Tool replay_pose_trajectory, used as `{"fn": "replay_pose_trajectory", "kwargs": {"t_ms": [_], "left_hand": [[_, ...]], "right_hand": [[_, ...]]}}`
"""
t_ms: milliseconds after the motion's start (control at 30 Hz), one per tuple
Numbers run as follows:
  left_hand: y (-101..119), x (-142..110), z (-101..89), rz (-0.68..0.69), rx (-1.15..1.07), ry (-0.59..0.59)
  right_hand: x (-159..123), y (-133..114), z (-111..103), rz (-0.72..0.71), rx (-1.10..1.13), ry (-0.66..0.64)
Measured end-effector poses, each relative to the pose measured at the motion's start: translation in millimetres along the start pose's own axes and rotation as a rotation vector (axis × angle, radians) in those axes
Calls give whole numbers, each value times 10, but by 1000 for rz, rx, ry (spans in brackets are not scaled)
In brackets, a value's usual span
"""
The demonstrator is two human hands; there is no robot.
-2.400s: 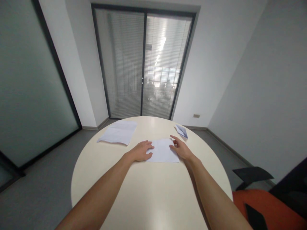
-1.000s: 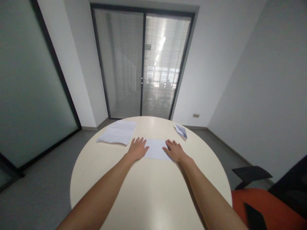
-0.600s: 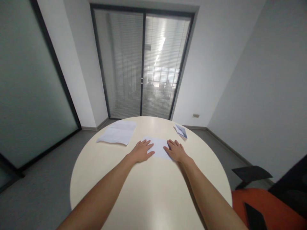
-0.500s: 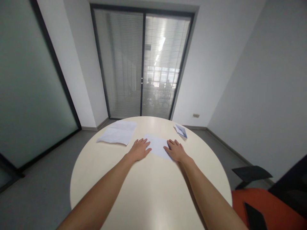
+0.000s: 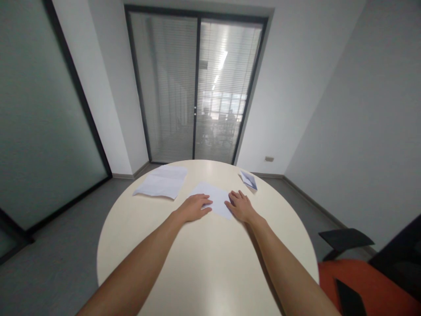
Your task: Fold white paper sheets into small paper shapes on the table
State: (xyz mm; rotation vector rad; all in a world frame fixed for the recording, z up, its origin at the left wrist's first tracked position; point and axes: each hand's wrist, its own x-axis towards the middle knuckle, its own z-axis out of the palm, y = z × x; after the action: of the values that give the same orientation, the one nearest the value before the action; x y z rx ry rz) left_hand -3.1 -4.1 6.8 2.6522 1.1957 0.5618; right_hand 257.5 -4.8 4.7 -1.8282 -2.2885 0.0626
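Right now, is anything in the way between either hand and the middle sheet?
Nothing visible is. The left hand and right hand both lie over the middle sheet. The larger sheet and the folded paper lie apart, off to either side.

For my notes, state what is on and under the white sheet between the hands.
The left hand and right hand lie over the white sheet, hiding parts of it. Below is the round table; anything covered by the paper cannot be seen.
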Motion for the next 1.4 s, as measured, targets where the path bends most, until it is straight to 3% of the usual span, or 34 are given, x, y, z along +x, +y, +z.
{"fn": "replay_pose_trajectory", "kwargs": {"t_ms": [367,833,1400], "left_hand": [[17,3,-12,-28,45,27],[18,14,-26,-49,59,44],[63,31,-47,-64,67,79]], "right_hand": [[-32,-106,-60,-275,195,-74],[-41,-103,-109,-299,225,-100],[-7,-42,-24,-351,315,-39]]}}
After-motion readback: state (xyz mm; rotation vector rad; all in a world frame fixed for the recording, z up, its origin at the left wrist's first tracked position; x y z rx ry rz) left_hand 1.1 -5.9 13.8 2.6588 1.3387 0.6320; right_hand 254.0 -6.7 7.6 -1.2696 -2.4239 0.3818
